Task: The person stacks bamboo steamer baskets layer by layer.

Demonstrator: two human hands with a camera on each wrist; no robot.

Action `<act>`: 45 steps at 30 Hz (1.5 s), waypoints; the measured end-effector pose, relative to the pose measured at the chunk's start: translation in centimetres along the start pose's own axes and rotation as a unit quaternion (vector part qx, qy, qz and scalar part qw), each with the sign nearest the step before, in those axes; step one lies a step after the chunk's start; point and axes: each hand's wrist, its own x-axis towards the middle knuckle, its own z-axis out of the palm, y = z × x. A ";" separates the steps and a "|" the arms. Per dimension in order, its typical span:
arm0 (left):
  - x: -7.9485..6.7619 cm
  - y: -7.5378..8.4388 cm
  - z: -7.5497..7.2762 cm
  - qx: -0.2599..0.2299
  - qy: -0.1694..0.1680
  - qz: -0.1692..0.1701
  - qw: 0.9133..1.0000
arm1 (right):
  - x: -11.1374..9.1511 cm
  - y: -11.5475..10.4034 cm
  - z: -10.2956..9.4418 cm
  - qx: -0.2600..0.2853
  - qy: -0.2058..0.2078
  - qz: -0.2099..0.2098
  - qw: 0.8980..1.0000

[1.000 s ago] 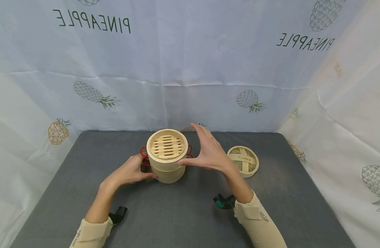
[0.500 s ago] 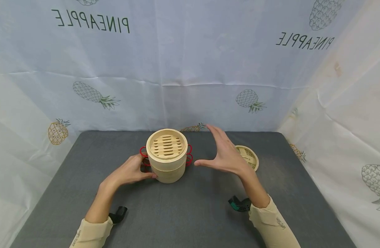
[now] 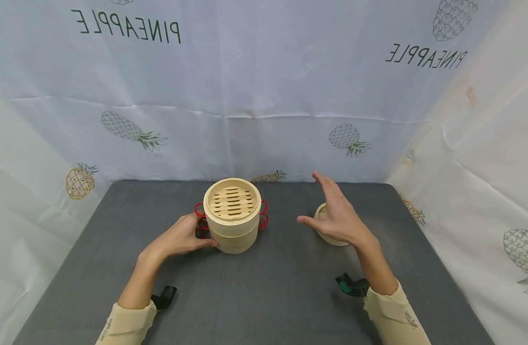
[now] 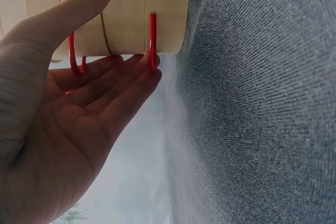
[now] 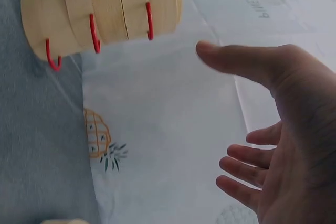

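A stack of bamboo steamer baskets (image 3: 235,230) with red side handles stands upright on the dark table, its slatted top tier uncovered. My left hand (image 3: 184,237) holds the stack from its left side. In the left wrist view the thumb lies against the bamboo wall, and the fingertips touch the side by the red handles (image 4: 153,40). My right hand (image 3: 338,218) is apart from the stack, thumb and fingers spread, with nothing in its grasp. Behind and below it in the head view is the woven bamboo lid (image 3: 321,212), mostly hidden by the hand.
The dark grey table (image 3: 264,297) runs back to a pale cloth backdrop (image 3: 264,72) printed with pineapples. A black strap piece (image 3: 164,298) hangs at the left wrist, and a similar black and green one (image 3: 352,286) at the right.
My right hand has left the stack's right side and moved right, over towards the lid, its fingers still spread. The left hand and the stack have stayed in place.
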 end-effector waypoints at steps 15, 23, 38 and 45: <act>0.2 -0.1 0.2 0.004 0.002 0.003 1.000 | -2.5 5.2 -0.7 0.054 0.018 0.028 0.998; 0.0 -0.2 0.2 0.008 0.003 0.001 1.000 | -2.9 7.2 -0.6 0.058 0.018 0.039 0.997; 0.0 -0.1 0.2 0.004 0.005 0.005 1.000 | -3.3 10.4 0.1 0.058 0.005 0.047 0.997; -0.2 -0.2 0.2 0.003 0.007 0.006 1.000 | -3.3 11.7 0.9 0.073 0.006 0.057 0.996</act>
